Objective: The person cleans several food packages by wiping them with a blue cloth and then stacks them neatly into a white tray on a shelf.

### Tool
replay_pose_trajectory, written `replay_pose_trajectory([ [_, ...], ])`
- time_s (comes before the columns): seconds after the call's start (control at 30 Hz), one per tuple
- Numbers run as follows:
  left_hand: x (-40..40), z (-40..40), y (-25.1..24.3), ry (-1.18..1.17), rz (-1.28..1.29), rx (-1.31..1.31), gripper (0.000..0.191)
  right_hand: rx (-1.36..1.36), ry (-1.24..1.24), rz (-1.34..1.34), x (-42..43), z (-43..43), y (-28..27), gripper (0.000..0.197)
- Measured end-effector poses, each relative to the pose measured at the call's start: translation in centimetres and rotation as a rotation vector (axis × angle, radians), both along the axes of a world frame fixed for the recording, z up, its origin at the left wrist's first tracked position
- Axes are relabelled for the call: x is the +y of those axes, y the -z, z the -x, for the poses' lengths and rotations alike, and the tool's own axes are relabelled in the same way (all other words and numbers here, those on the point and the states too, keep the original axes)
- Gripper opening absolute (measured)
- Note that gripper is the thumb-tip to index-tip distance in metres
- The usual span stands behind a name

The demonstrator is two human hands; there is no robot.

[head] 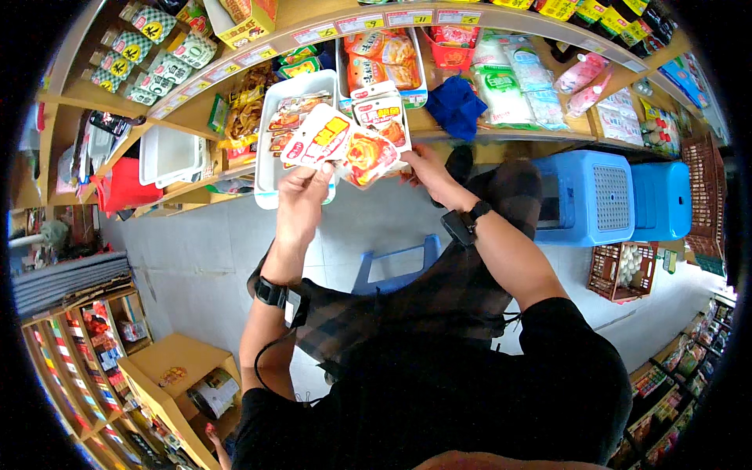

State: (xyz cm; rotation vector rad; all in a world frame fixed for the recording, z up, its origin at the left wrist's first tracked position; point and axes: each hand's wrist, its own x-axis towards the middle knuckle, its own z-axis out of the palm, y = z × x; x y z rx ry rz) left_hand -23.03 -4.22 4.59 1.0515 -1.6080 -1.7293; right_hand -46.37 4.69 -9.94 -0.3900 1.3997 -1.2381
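My left hand (302, 191) pinches a printed snack packet (317, 138) at its lower edge, thumb on top. The packet has a white and red header and a food picture. It overlaps a small stack of similar packets (379, 111), whose lower right edge is between the fingers of my right hand (432, 173). My right fingertips are partly hidden behind the stack. Under and left of the packets, a white plastic tray (269, 117) on the lower shelf holds more packets (299, 111).
A second tray of orange packets (382, 56), a blue cloth (455, 106) and white bags (499, 88) line the shelf. Blue plastic stools (587, 197) stand at right, near an egg crate (623, 273). Another person's hand (214, 437) shows by a cardboard box (176, 358).
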Motion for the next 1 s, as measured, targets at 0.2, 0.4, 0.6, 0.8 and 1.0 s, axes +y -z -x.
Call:
replay_pose_trajectory([
  [0.2, -3.4, 3.9, -0.1, -0.052, 0.224, -0.155, 0.026, 0.0, -0.023, -0.011, 0.2, 0.1, -1.0, 0.058],
  [0.4, -5.6, 7.6, 3.1, 0.039, 0.383, -0.193, 0.021, -0.008, -0.037, 0.009, -0.1, 0.1, -0.9, 0.059],
  [0.6, -5.5, 8.6, 5.6, 0.137, 0.629, -0.473, 0.017, -0.026, -0.034, 0.02, 0.1, 0.2, -0.2, 0.058],
  [0.8, -4.4, 9.0, 6.7, 0.135, 1.003, -0.73, 0.02, -0.022, -0.037, 0.045, 0.2, 0.4, -0.5, 0.051],
  [1.0, -4.2, 10.1, 6.7, 0.056, 0.933, -0.73, 0.024, 0.01, -0.03, 0.002, 0.1, 0.3, -0.7, 0.055],
])
